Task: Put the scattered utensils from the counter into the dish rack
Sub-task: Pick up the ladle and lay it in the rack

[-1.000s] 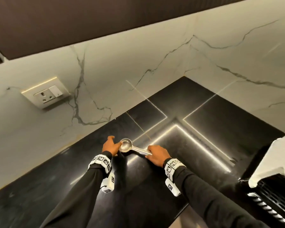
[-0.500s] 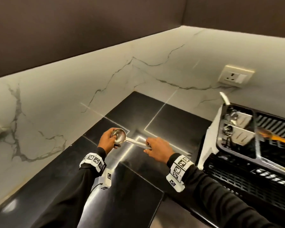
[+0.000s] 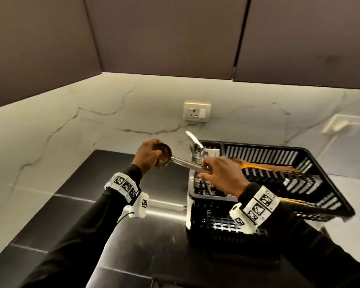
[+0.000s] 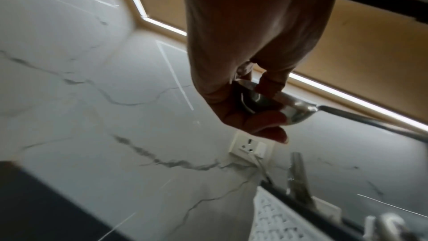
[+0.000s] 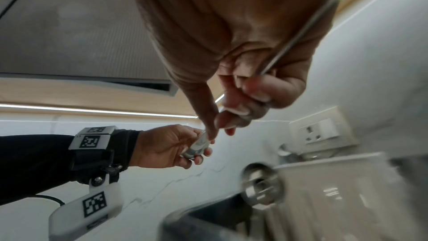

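A steel ladle (image 3: 176, 160) hangs in the air between both hands, left of the black dish rack (image 3: 328, 196). My left hand (image 3: 149, 155) grips its round bowl (image 4: 289, 109), fingers curled under it. My right hand (image 3: 218, 173) pinches the thin handle (image 5: 298, 34) over the rack's left cutlery section. In the right wrist view the left hand (image 5: 166, 146) shows holding the ladle bowl (image 5: 197, 148). Steel utensils (image 3: 196, 149) stand upright at the rack's back left corner, and a wooden utensil (image 3: 264, 166) lies across the rack.
The black counter (image 3: 133, 246) meets a marble backsplash with a wall socket (image 3: 197, 111) behind the rack and another socket (image 3: 345, 123) to the right. Dark cabinets hang overhead. The rack sits on a white mat (image 3: 188, 215).
Both hands lifted the ladle off the counter and carried it right, up to the dish rack. The head view swung right, so the rack now fills the right side.
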